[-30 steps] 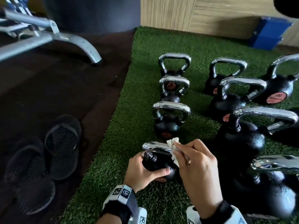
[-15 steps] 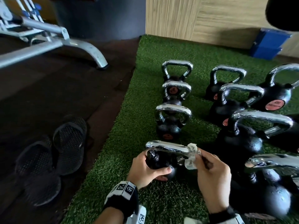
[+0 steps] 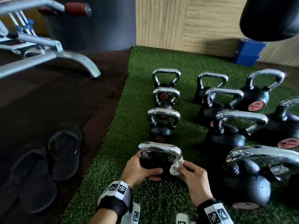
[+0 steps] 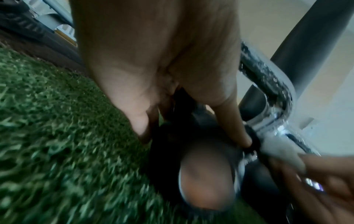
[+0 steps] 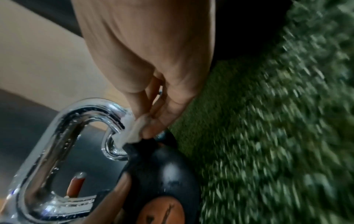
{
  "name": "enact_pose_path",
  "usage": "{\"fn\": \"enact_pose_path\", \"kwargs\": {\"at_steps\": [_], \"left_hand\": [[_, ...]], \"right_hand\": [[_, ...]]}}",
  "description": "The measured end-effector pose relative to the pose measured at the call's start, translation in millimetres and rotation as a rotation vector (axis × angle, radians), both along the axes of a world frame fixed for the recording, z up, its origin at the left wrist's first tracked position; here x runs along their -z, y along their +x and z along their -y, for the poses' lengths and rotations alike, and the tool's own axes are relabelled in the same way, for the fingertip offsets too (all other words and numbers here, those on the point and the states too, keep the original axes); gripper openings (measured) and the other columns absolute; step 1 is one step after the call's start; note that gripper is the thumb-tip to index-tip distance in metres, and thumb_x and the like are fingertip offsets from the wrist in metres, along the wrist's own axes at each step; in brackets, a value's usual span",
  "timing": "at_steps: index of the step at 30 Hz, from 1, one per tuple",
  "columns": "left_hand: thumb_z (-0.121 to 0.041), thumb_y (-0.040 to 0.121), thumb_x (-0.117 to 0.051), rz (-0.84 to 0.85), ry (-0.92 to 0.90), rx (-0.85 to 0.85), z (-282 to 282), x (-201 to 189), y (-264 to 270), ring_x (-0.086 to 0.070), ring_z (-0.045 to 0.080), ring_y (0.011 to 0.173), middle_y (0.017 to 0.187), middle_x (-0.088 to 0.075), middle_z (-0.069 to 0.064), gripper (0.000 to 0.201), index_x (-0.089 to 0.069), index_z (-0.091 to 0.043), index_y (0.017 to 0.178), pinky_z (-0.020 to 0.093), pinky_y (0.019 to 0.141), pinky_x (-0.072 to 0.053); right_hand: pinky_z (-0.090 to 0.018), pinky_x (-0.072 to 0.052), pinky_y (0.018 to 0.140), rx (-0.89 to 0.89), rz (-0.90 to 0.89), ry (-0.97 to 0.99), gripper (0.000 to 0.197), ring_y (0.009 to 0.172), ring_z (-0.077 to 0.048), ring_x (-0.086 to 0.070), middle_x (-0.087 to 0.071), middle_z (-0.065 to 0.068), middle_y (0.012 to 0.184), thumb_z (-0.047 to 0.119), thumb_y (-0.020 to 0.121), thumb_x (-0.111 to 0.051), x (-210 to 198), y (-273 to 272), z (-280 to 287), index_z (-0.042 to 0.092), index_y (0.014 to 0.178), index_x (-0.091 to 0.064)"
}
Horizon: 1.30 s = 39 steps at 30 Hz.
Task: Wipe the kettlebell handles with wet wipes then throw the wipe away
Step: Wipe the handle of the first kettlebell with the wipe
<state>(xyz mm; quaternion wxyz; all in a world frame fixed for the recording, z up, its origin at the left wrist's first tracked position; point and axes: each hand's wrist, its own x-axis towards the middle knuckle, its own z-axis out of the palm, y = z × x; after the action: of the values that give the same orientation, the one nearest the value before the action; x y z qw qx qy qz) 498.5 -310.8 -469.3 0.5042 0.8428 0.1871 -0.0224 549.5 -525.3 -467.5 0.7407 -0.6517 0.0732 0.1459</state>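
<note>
The nearest small black kettlebell [image 3: 152, 162] with a chrome handle [image 3: 160, 148] stands on green turf at the front of the left row. My left hand [image 3: 142, 170] grips its black body [image 4: 191, 144], fingers curled round it. My right hand [image 3: 192, 175] pinches a crumpled white wet wipe [image 3: 175, 167] against the handle's right leg, just above the body. In the right wrist view the wipe [image 5: 130, 130] is wrapped on the chrome handle [image 5: 76, 115] where it meets the ball [image 5: 162, 166]. The handle looks wet.
More kettlebells stand in a row behind [image 3: 163, 125] and larger ones close on the right [image 3: 239, 178]. A pair of black slippers [image 3: 48, 162] lies on the dark floor at left, a weight bench frame [image 3: 64, 57] beyond. A blue box [image 3: 249, 52] sits by the wooden wall.
My right hand slid the wipe from the middle of the handle's top bar to its right end and down the right leg. The left hand kept its grip on the body.
</note>
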Motion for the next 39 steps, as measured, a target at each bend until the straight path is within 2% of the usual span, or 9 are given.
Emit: {"fn": "enact_pose_path", "kwargs": {"at_steps": [4,7,10,14,20,25,30,35,39], "left_hand": [[-0.046,0.078,-0.083,-0.273,0.095,0.127,-14.3,-20.6,-15.2,-0.067,0.009,0.104,0.116,-0.073,-0.012,0.057,-0.066,-0.027,0.129,0.029,0.096,-0.051],[-0.039,0.089,-0.076,-0.113,-0.257,0.070,-13.3,-36.1,-36.3,-0.075,0.016,0.098,0.102,-0.080,-0.002,0.019,-0.082,-0.024,0.101,0.046,0.102,-0.055],[-0.057,0.086,-0.067,-0.025,-0.643,0.090,1.7,-53.2,-51.4,-0.073,0.019,0.110,0.111,-0.078,0.004,0.040,-0.079,-0.028,0.110,0.036,0.094,-0.060],[-0.057,0.093,-0.058,0.048,-0.693,0.140,17.4,-65.3,-55.8,-0.071,0.022,0.114,0.105,-0.078,0.010,0.048,-0.076,-0.022,0.119,0.033,0.100,-0.055],[-0.038,0.082,-0.082,0.252,-0.869,0.052,23.1,-76.5,-49.2,-0.071,0.028,0.113,0.120,-0.074,0.015,0.045,-0.075,-0.017,0.121,0.036,0.098,-0.058],[-0.029,0.069,-0.086,0.499,-0.631,-0.167,28.6,-87.7,-46.0,-0.074,0.021,0.107,0.109,-0.079,0.004,0.040,-0.080,-0.026,0.108,0.027,0.089,-0.060],[-0.007,0.086,-0.078,0.780,-0.101,-0.176,19.3,-92.7,-34.7,-0.075,0.009,0.103,0.116,-0.076,-0.003,0.034,-0.074,-0.008,0.120,0.022,0.083,-0.061],[-0.014,0.093,-0.072,0.718,0.382,0.015,28.4,-99.5,-10.5,-0.065,-0.002,0.116,0.124,-0.072,-0.009,0.030,-0.074,-0.015,0.122,0.024,0.099,-0.055],[-0.017,0.094,-0.064,0.652,0.548,0.027,30.8,-90.5,-10.0,-0.065,0.003,0.113,0.123,-0.073,-0.009,0.029,-0.076,-0.017,0.121,0.028,0.096,-0.056]], "right_hand": [[-0.025,-0.059,0.069,-0.193,0.078,-0.217,0.016,0.085,-0.020,-0.076,-0.079,-0.004,0.088,0.008,0.081,-0.079,-23.2,-9.6,30.0,0.018,0.094,-0.080],[-0.026,-0.058,0.073,-0.299,0.257,-0.322,0.020,0.087,-0.010,-0.075,-0.079,0.006,0.089,0.016,0.080,-0.081,-51.9,-25.8,30.0,0.032,0.091,-0.078],[-0.028,-0.056,0.080,-0.371,0.424,-0.364,0.021,0.086,-0.003,-0.073,-0.077,0.015,0.090,0.032,0.075,-0.081,-80.8,-41.3,14.6,0.042,0.093,-0.077],[-0.019,-0.056,0.077,-0.322,0.641,-0.402,0.030,0.090,-0.001,-0.070,-0.074,0.020,0.094,0.014,0.077,-0.083,-99.9,-46.4,-2.1,0.041,0.090,-0.079],[-0.010,-0.054,0.065,-0.199,0.777,-0.399,0.036,0.075,0.005,-0.072,-0.075,0.025,0.080,0.006,0.068,-0.088,-107.0,-43.9,-16.7,0.037,0.083,-0.078],[-0.007,-0.051,0.081,-0.357,0.929,-0.449,0.050,0.095,0.009,-0.069,-0.072,0.030,0.104,0.002,0.078,-0.078,-112.3,-37.3,-16.0,0.038,0.113,-0.071],[-0.007,-0.050,0.069,0.026,0.731,-0.577,0.052,0.081,0.002,-0.069,-0.071,0.020,0.103,0.005,0.079,-0.076,-64.7,-20.7,0.3,0.043,0.113,-0.066],[-0.038,-0.061,0.083,-0.131,0.287,-0.363,0.041,0.089,-0.006,-0.072,-0.075,0.011,0.098,0.028,0.072,-0.088,-10.9,-0.9,-9.3,0.033,0.108,-0.068],[-0.020,-0.055,0.070,-0.117,0.395,-0.419,0.025,0.083,0.002,-0.071,-0.075,0.021,0.090,0.039,0.076,-0.084,10.2,-1.3,-24.9,0.032,0.098,-0.073]]}}
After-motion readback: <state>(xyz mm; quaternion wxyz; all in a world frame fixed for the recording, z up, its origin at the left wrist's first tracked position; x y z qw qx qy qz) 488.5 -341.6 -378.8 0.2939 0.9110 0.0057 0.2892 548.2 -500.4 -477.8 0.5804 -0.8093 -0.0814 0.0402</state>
